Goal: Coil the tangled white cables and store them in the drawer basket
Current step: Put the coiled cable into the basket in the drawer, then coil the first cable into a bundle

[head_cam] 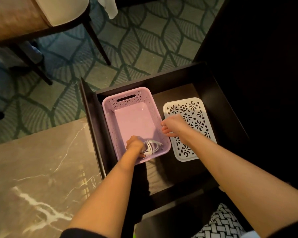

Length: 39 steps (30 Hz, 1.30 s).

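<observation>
A pink plastic basket [127, 102] with a pierced rim sits in the left half of an open dark drawer [212, 93]. In its near right corner lies a coiled white cable [152, 147]. My left hand [134, 146] reaches down into the basket and grips the coil, fingers curled round its left side. My right hand [173, 125] hovers over the basket's right rim with fingers loosely bent, holding nothing.
A white lid [189, 115] with cut-out ornaments lies flat in the drawer to the right of the basket. A marble tabletop [33, 169] is at the lower left. Patterned carpet [144, 48] and a chair's dark legs [100, 42] lie beyond the drawer.
</observation>
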Tool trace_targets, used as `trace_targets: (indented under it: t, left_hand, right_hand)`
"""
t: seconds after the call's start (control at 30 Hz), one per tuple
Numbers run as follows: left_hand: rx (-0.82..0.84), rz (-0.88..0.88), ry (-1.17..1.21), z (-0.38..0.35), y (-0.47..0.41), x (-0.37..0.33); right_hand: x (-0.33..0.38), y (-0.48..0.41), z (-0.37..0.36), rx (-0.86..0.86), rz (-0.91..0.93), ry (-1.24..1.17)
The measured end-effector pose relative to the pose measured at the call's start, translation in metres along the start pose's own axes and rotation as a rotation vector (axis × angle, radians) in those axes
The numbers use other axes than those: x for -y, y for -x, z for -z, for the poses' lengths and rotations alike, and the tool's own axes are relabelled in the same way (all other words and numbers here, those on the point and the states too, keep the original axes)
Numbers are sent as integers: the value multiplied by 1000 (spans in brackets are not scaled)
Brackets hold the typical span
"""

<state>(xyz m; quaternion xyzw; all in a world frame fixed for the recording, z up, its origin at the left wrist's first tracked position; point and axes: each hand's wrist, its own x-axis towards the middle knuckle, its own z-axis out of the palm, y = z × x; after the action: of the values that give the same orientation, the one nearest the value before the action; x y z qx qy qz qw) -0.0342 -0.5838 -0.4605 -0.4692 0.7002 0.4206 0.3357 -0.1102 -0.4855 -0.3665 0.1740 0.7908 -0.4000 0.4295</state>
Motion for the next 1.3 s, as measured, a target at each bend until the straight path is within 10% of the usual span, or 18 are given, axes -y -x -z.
trace_targets:
  t: [0.43, 0.8, 1.3]
  left_hand:
    - [-114, -188, -131, 40, 30, -38]
    - [-226, -844, 216, 85, 199, -159]
    - [-39, -1542, -49, -16, 470, -224]
  right_hand:
    - [9, 23, 20, -24, 18, -87]
    - [51, 161, 144, -367, 517, -292]
    - [-39, 390, 296, -847, 888, -434]
